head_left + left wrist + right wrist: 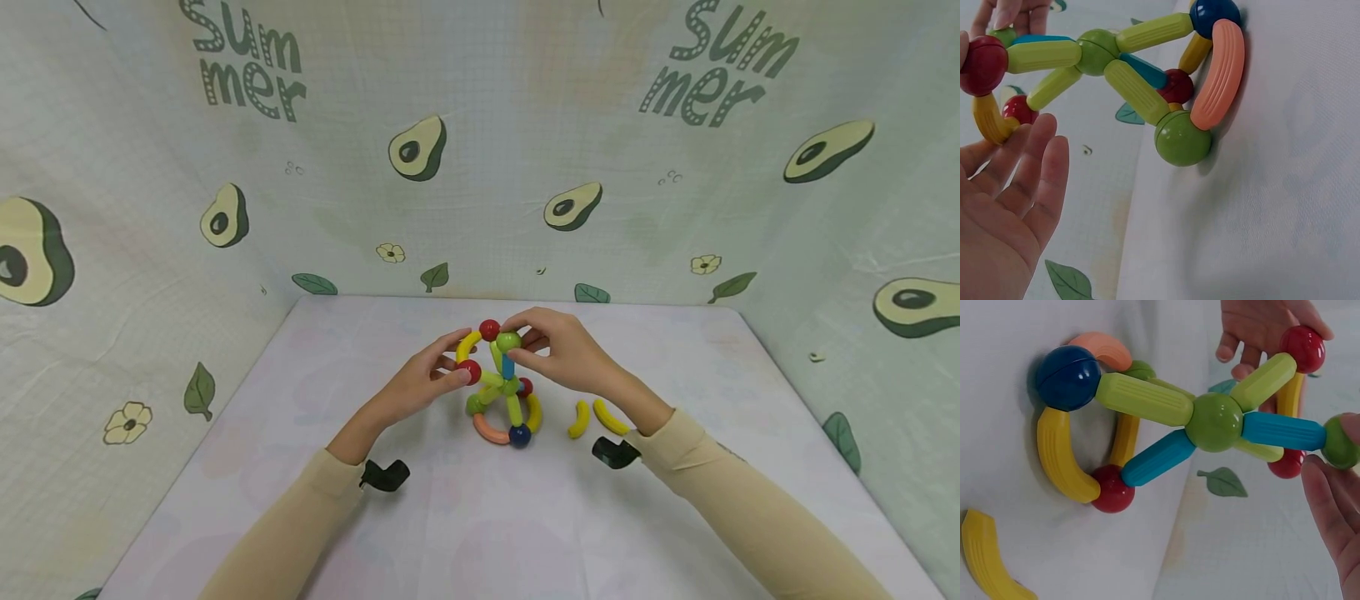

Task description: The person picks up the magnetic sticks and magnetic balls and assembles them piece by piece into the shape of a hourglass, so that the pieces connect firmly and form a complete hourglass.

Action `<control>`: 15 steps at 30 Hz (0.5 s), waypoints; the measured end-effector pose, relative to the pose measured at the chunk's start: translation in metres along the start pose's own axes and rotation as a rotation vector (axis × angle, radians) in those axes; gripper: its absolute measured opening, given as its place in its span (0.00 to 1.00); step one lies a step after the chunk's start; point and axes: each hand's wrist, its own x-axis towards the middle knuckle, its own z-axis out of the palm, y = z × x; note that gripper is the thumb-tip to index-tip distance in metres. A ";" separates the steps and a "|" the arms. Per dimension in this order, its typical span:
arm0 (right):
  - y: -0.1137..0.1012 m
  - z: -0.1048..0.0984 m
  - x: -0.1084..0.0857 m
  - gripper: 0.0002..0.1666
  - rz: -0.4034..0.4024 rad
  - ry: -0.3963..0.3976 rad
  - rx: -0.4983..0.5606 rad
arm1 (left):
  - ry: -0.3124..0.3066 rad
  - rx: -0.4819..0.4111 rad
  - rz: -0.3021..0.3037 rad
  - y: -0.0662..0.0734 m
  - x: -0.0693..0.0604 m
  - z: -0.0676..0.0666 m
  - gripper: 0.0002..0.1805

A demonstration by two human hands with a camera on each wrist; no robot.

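Note:
A magnetic ball-and-stick structure stands on the table, its struts meeting at a central green ball (1214, 422). Its base ring has a dark blue ball (520, 436), a salmon curved stick (1219, 75), a green ball (1183, 139) and a red ball (1113, 489). My left hand (416, 383) holds the upper left side, thumb on a red ball (469, 372), fingers by a yellow curved stick (467, 346) that runs to another red ball (489, 330). With thumb and fingers, my right hand (562, 350) pinches the green ball (508, 342) atop a blue stick (1284, 430).
Two loose yellow curved sticks, one nearer (578, 419) the structure and one farther right (611, 417), lie on the white table (480, 525). Behind it hangs a cloth (487, 233) printed with avocados. Each wrist carries a black camera mount.

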 end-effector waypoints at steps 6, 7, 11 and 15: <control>0.000 0.000 -0.001 0.24 -0.013 -0.011 -0.003 | 0.004 0.008 0.002 -0.002 0.000 0.000 0.42; 0.000 0.000 -0.001 0.24 -0.013 -0.012 -0.005 | 0.003 0.008 0.004 -0.002 0.000 0.000 0.42; -0.001 -0.001 -0.002 0.25 -0.007 -0.016 -0.003 | 0.002 0.009 0.005 -0.002 0.001 0.000 0.42; -0.002 -0.004 -0.004 0.25 -0.005 -0.016 -0.012 | 0.002 0.011 0.003 -0.002 0.001 0.000 0.42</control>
